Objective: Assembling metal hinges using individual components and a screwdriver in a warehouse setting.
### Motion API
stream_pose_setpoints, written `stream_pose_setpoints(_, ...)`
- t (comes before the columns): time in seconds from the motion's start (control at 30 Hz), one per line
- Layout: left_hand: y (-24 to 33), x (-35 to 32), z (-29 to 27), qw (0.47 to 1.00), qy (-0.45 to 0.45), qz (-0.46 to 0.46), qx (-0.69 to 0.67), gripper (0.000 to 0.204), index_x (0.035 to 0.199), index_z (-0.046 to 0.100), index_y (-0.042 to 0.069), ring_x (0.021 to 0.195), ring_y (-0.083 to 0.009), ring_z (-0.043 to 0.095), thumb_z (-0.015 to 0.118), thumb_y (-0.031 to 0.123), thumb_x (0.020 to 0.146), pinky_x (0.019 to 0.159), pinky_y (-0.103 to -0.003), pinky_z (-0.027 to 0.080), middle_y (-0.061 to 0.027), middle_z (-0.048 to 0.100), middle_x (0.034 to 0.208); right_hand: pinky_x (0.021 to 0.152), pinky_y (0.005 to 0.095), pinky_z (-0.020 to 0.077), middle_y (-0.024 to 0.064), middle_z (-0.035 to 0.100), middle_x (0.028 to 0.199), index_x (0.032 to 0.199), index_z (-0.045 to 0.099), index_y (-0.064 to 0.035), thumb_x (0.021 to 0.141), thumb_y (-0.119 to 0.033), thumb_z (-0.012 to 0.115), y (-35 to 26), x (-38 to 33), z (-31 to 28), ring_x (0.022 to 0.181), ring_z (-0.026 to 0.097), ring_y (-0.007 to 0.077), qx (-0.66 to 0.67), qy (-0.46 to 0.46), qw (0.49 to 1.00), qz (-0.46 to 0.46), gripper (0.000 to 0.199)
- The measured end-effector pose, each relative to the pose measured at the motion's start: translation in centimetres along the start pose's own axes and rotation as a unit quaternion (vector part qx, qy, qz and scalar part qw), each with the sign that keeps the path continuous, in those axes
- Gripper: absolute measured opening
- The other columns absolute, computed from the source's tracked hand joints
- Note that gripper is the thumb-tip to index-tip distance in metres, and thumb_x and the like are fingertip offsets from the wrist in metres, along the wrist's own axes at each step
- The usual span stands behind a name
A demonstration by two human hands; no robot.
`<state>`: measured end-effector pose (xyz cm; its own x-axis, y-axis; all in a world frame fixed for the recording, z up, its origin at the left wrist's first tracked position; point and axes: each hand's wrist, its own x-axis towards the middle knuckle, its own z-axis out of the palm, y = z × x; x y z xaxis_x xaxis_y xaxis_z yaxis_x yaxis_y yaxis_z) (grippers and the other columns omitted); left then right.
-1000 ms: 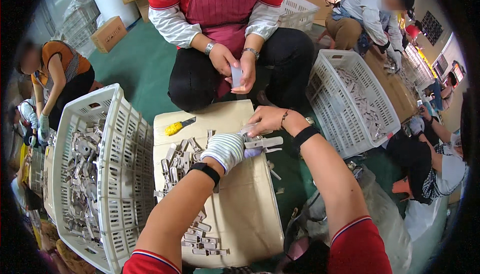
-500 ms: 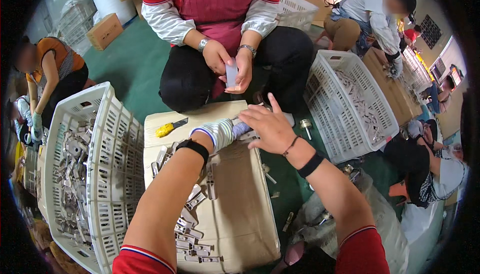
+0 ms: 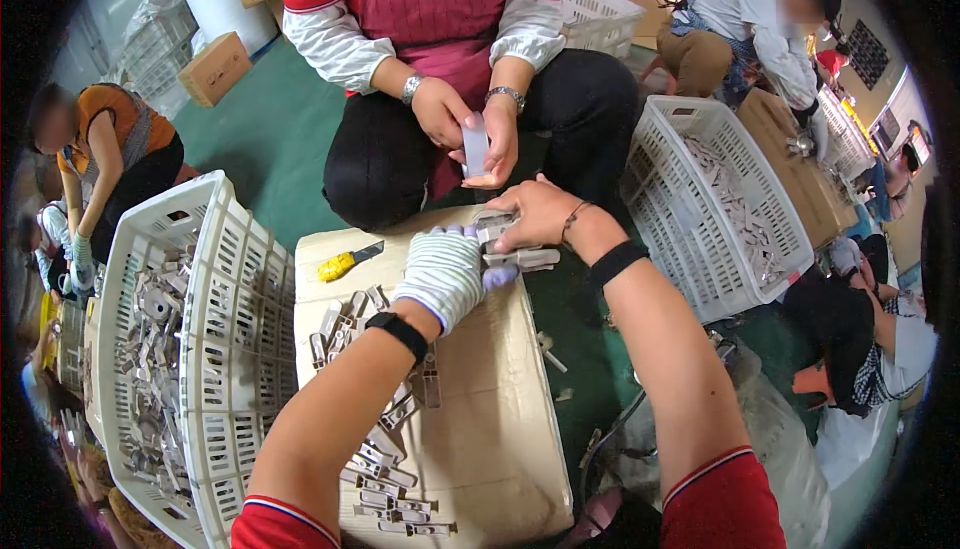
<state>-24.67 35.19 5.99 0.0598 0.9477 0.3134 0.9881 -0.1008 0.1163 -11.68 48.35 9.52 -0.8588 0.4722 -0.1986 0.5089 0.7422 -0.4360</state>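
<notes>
My left hand (image 3: 443,271), in a striped knit glove, is closed around a few elongated metal brackets (image 3: 535,259) at the far right edge of the cardboard-covered work surface (image 3: 490,399). From the other side my bare right hand (image 3: 543,215) curls its fingers over the same brackets. Their exact number is hidden by both hands. Left of my gloved hand lies a yellow utility knife (image 3: 340,265) with its blade out. Under and beside my left forearm, several similar loose brackets (image 3: 385,499) are spread in a rough row.
A white crate (image 3: 225,349) full of metal parts stands at the left. Another white crate (image 3: 690,184) with similar pieces is at the right. Directly opposite sits a co-worker holding a pale flat piece (image 3: 475,146). A clear plastic bag (image 3: 740,439) lies at the lower right.
My right hand has gone from spread fingers to a curled grip on the brackets. My left hand has turned, bringing the glove's back and the brackets into view.
</notes>
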Motion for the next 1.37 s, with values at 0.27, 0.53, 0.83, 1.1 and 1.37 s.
stream_pose_setpoints(0.27, -2.7, 2.0, 0.3, 0.993, -0.079, 0.008, -0.084, 0.05, 0.103, 0.059, 0.01, 0.067, -0.0359, 0.061, 0.05, 0.055, 0.083, 0.06, -0.042, 0.047, -0.0166, 0.063, 0.071, 0.104, 0.06, 0.0157, 0.0072, 0.05, 0.127, 0.116, 0.06, -0.0102, 0.066, -0.041, 0.067, -0.6, 0.0, -0.5, 0.121, 0.044, 0.0255, -0.041, 0.076, 0.996, -0.023, 0.059)
stream_pose_setpoints(0.53, -3.6, 2.9, 0.6, 0.989, -0.119, 0.0, -0.087, 0.047, 0.1, 0.056, 0.01, 0.063, -0.0352, 0.06, 0.046, 0.054, 0.085, 0.057, -0.041, 0.047, -0.0179, 0.062, 0.068, 0.108, 0.0505, 0.0192, 0.012, 0.056, 0.112, 0.109, 0.054, -0.0027, 0.052, -0.019, 0.077, -2.2, -0.9, 2.7, 0.113, 0.05, 0.0255, -0.282, 0.238, 0.922, -0.117, 0.064)
stream_pose_setpoints(0.83, 0.6, -1.6, -3.1, 0.975, -0.202, -0.032, -0.088, 0.064, 0.104, 0.057, 0.011, 0.073, -0.0363, 0.062, 0.04, 0.068, 0.08, 0.067, -0.044, 0.048, -0.0188, 0.064, 0.076, 0.106, 0.0436, 0.0262, 0.0094, 0.058, 0.098, 0.105, 0.055, -0.0038, 0.053, -0.022, 0.077, -6.6, -7.5, 3.0, 0.1, 0.054, 0.0238, -0.298, 0.187, 0.931, -0.094, 0.059)
stream_pose_setpoints(1.1, 11.0, -13.9, -12.4, 0.975, -0.194, 0.015, -0.106, 0.069, 0.071, 0.063, 0.003, 0.057, -0.0366, 0.059, 0.039, 0.067, 0.081, 0.056, -0.044, 0.047, -0.0194, 0.059, 0.061, 0.102, 0.0421, 0.0309, 0.0088, 0.057, 0.094, 0.104, 0.055, -0.0037, 0.052, -0.025, 0.079, -16.2, -22.9, 5.1, 0.094, 0.054, 0.0245, -0.312, 0.17, 0.933, -0.064, 0.061)
stream_pose_setpoints(1.37, 20.4, -27.8, -13.8, 0.955, -0.245, -0.025, -0.167, 0.063, 0.088, 0.066, 0.006, 0.067, -0.037, 0.062, 0.041, 0.064, 0.081, 0.065, -0.043, 0.049, -0.0202, 0.063, 0.071, 0.092, 0.0404, 0.0366, 0.014, 0.054, 0.11, 0.113, 0.05, 0.0001, 0.049, -0.021, 0.078, -22.0, -36.5, 14.3, 0.109, 0.049, 0.0295, -0.315, 0.169, 0.933, -0.049, 0.072)
